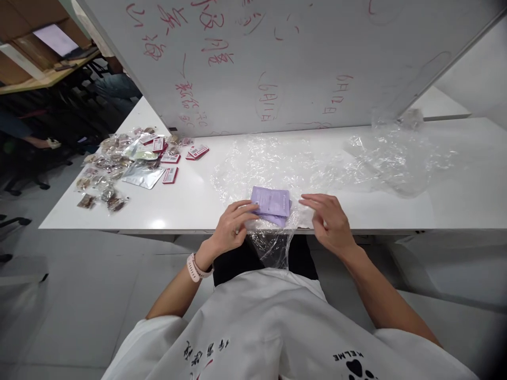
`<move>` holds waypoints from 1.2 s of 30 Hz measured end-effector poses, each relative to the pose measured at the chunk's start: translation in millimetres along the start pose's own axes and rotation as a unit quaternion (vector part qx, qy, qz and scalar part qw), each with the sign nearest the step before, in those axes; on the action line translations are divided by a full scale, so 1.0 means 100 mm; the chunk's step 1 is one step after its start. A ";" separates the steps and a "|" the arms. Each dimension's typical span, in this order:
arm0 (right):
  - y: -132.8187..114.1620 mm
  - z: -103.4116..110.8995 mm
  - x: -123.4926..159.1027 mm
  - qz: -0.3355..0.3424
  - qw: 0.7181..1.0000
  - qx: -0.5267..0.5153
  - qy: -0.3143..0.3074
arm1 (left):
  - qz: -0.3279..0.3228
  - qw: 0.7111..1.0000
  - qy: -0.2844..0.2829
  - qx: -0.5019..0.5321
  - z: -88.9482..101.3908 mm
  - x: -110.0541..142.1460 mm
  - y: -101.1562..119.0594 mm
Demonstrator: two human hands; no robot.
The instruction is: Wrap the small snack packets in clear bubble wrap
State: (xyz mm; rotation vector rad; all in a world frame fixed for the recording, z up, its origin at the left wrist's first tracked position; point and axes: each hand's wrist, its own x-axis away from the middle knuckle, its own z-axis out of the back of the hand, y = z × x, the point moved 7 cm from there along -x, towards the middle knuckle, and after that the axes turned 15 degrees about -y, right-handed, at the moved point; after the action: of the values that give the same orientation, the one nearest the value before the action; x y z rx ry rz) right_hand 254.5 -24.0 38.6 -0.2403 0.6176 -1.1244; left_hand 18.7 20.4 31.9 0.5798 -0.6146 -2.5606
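A small stack of flat purple packets lies on bubble wrap near the table's front edge. The fingertips of my left hand rest on the stack's left edge, fingers stretched out and thumb apart. To the right of the packets, my right hand hovers at the wrap with its fingers extended; nothing shows in its grasp. Part of the clear wrap hangs over the front edge between my hands. Whether the right fingertips touch the wrap is hard to see.
At the left end of the white table are many small clear-wrapped items, a silver pouch and several red-and-white boxes. More crumpled wrap spreads to the right. A whiteboard with red writing stands behind.
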 end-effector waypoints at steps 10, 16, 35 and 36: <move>-0.44 -0.41 0.34 0.082 0.994 0.052 -0.058 | 0.090 0.986 -0.066 -0.126 -0.15 0.31 -0.21; -0.27 -0.06 0.24 0.015 0.990 -0.129 0.050 | 0.093 0.984 -0.012 -0.151 -0.17 0.30 -0.21; -0.37 -0.35 0.32 0.067 0.982 0.102 0.141 | 0.079 0.985 0.152 -0.010 -0.04 0.08 -0.01; -0.35 -0.30 0.27 0.060 0.983 0.076 0.156 | 0.089 0.982 0.164 0.005 -0.01 0.03 -0.04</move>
State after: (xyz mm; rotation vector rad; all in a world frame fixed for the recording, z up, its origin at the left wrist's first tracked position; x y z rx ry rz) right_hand 218.1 -59.0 21.7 0.1068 0.8082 -1.0957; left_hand 15.1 21.5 28.2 0.8864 -0.5353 -2.2309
